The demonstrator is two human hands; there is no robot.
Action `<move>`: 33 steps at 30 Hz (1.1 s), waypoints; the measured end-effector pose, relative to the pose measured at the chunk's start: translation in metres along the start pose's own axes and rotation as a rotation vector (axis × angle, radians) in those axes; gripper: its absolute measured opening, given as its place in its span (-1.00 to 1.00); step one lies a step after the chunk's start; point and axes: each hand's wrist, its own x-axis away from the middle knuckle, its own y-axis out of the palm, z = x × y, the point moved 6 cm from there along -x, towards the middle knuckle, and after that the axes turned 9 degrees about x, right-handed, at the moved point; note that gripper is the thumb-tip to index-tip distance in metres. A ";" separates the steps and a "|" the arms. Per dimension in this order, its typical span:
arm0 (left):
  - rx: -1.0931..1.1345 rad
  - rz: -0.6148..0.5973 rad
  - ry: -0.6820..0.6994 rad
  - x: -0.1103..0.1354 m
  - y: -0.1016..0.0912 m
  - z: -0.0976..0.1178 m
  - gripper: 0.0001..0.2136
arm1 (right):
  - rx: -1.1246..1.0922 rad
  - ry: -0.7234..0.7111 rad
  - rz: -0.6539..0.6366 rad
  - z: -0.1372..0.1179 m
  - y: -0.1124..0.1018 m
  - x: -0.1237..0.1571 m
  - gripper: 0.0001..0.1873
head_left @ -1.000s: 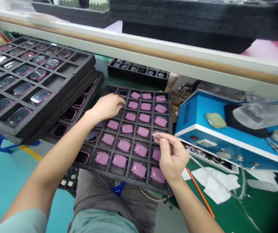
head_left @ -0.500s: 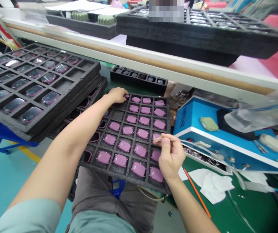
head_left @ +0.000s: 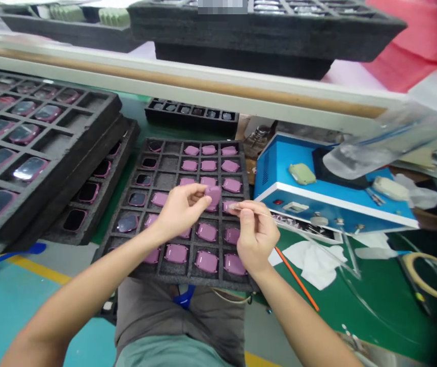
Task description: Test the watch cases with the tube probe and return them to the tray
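My left hand pinches a purple watch case by its edge, tilted up above the black foam tray. My right hand has its fingers closed on a thin clear tube, whose pale tip points left toward that case. I cannot tell whether the tip touches it. Purple cases lie in the tray's compartments, several with small white print on the back. Down the left column sit pieces with a dark glass face, such as a watch face. My left forearm hides some of the lower-left compartments.
Stacked foam trays with glass-faced watches stand at left. A blue machine with a green case on top is at right. White tissues and an orange stick lie beside the tray. A shelf edge crosses behind.
My left hand has come back from the tray's far side with a purple case, near my right hand. Its far compartment now shows bare. The view has shifted rightward.
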 end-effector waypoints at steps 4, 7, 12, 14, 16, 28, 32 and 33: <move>0.225 -0.013 -0.072 0.021 0.020 -0.009 -0.73 | -0.021 -0.042 -0.007 -0.002 -0.001 -0.001 -0.88; 0.272 0.024 -0.101 0.019 0.022 -0.015 -0.73 | -0.031 -0.022 -0.053 -0.001 0.002 -0.001 -0.87; 0.280 0.058 -0.129 0.019 0.020 -0.019 -0.73 | 0.019 0.011 -0.081 0.002 0.002 -0.002 -0.88; 0.278 0.051 -0.127 0.020 0.021 -0.019 -0.73 | 0.030 0.011 -0.087 0.003 0.002 -0.002 -0.88; 0.280 0.047 -0.127 0.020 0.021 -0.018 -0.74 | 0.027 0.005 -0.088 0.003 0.002 -0.003 -0.88; 0.299 0.049 -0.113 0.020 0.021 -0.015 -0.76 | 0.034 0.016 -0.086 0.004 0.001 -0.003 -0.88; 0.306 0.051 -0.121 0.021 0.021 -0.015 -0.76 | 0.034 0.013 -0.083 0.004 0.002 -0.003 -0.88; 0.306 0.049 -0.125 0.020 0.021 -0.015 -0.76 | 0.029 0.012 -0.083 0.004 0.002 -0.003 -0.88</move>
